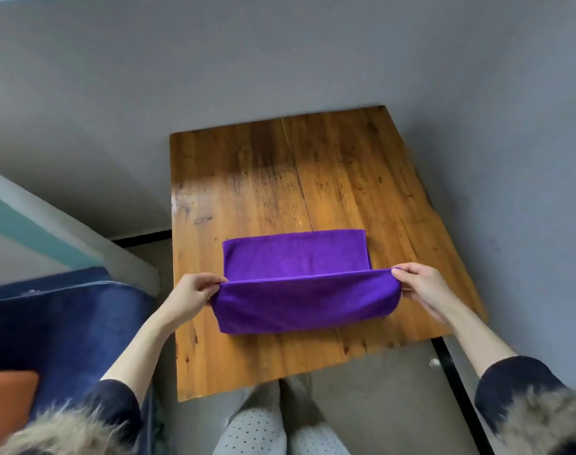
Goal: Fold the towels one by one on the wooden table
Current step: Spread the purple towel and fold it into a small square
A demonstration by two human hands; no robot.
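Observation:
A purple towel (pixel 296 257) lies on the wooden table (pixel 280 172), near its front half. The towel's near edge is lifted off the table and curls over toward the far side. My left hand (pixel 194 292) pinches the left corner of that lifted edge. My right hand (pixel 418 285) pinches the right corner, thumb on top. The far part of the towel lies flat on the wood. No other towel is in view.
A blue sofa (pixel 70 323) with an orange cushion (pixel 7 402) stands at the left, close to the table's edge. Grey walls (pixel 280 60) rise behind and to the right of the table. My legs (pixel 280 425) stand at the table's near edge.

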